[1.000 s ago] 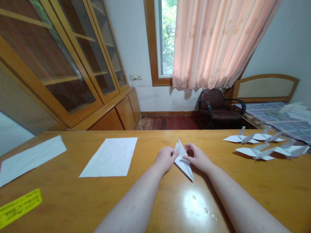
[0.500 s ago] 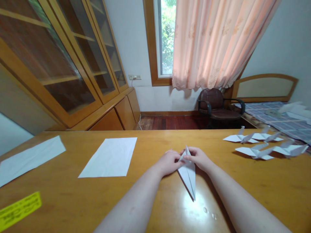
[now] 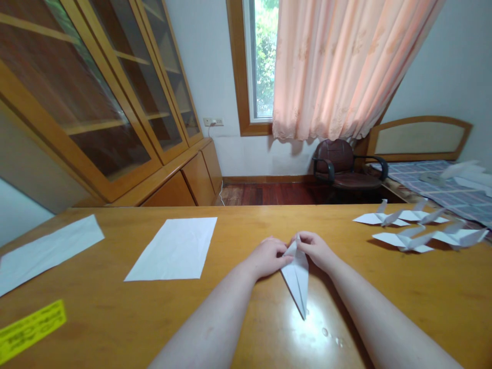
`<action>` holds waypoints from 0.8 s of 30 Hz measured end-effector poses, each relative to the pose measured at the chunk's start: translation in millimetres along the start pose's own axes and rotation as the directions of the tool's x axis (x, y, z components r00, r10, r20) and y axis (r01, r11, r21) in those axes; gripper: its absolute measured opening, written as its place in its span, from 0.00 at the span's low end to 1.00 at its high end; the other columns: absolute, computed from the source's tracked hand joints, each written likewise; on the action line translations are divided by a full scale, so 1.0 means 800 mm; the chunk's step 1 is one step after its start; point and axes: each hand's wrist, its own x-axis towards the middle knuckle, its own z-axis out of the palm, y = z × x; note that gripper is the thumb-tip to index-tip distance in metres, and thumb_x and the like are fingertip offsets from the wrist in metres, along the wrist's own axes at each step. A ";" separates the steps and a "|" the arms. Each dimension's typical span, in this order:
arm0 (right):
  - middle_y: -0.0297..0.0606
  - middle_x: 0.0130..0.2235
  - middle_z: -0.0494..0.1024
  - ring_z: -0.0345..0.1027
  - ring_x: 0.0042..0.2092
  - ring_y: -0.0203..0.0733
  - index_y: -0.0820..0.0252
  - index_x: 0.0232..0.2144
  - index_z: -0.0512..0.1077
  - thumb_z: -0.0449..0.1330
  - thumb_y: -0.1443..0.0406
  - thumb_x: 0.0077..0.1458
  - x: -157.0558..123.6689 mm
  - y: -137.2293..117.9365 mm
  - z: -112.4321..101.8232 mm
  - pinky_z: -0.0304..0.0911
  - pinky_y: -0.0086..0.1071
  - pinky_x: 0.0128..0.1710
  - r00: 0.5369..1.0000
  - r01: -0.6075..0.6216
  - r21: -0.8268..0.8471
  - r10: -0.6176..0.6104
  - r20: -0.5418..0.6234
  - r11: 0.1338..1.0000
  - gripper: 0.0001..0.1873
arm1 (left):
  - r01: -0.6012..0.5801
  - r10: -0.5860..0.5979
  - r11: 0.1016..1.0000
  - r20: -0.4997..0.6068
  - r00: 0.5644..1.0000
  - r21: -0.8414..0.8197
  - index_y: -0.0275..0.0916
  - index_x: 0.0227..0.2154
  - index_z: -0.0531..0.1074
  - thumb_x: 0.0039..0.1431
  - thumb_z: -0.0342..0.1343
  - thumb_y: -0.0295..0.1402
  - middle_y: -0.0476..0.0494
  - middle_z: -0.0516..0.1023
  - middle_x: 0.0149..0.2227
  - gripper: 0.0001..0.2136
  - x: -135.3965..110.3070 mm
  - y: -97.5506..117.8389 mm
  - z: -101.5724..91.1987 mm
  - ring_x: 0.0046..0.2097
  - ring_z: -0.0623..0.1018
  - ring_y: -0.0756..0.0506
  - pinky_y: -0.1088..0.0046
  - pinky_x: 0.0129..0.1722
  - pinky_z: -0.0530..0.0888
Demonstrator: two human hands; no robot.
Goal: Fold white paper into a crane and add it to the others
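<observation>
A white sheet folded into a narrow kite shape, a piece of folded paper (image 3: 297, 279), lies on the wooden table with its long point towards me. My left hand (image 3: 270, 257) is closed on its left edge, the thumb lying on top. At the far tip, my right hand (image 3: 313, 247) pinches the paper between thumb and fingers. The undersides of the fold and some of my fingertips are hidden.
Several folded paper cranes (image 3: 409, 238) stand at the table's right. To the left lie a white paper sheet (image 3: 172, 249), another white sheet (image 3: 49, 251) and a yellow label (image 3: 33, 328). Beyond the table (image 3: 154, 328) stands a brown chair (image 3: 340, 164).
My right thumb and fingers have shifted up to the far tip of the folded paper and now cover it. The near point has swung slightly left. My left hand stays put.
</observation>
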 end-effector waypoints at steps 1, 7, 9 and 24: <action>0.33 0.23 0.71 0.62 0.28 0.37 0.61 0.21 0.69 0.60 0.54 0.45 0.000 0.001 0.000 0.58 0.29 0.29 1.000 0.000 -0.023 0.000 -0.011 1.000 0.15 | 0.002 -0.002 1.000 0.001 1.000 0.004 0.40 0.26 0.73 0.57 0.51 0.39 0.49 0.77 0.33 0.10 0.000 0.000 0.000 0.38 0.73 0.47 0.61 0.58 0.55; 0.29 0.17 0.59 0.53 0.23 0.33 0.61 0.14 0.63 0.57 0.49 0.48 0.000 0.001 -0.001 0.49 0.28 0.23 0.998 0.016 -0.103 -0.022 -0.061 0.995 0.24 | -0.007 0.007 1.000 0.004 1.000 0.008 0.39 0.25 0.73 0.58 0.50 0.38 0.50 0.76 0.31 0.11 0.000 0.000 0.000 0.36 0.73 0.48 0.63 0.57 0.57; 0.29 0.17 0.58 0.52 0.23 0.33 0.60 0.12 0.61 0.57 0.49 0.48 0.000 0.000 -0.002 0.49 0.29 0.24 0.996 0.024 -0.108 -0.033 -0.088 0.994 0.25 | -0.016 0.016 1.000 0.002 1.000 0.008 0.39 0.25 0.73 0.58 0.50 0.38 0.50 0.76 0.30 0.12 0.000 0.000 0.000 0.36 0.73 0.48 0.64 0.56 0.58; 0.38 0.31 0.77 0.69 0.34 0.42 0.59 0.28 0.73 0.63 0.53 0.43 -0.001 -0.001 0.001 0.63 0.34 0.36 0.990 0.039 0.053 -0.031 -0.140 0.998 0.16 | 0.003 -0.002 1.000 0.015 1.000 -0.009 0.40 0.26 0.73 0.57 0.51 0.37 0.50 0.77 0.32 0.09 0.000 0.001 0.000 0.37 0.73 0.48 0.61 0.58 0.55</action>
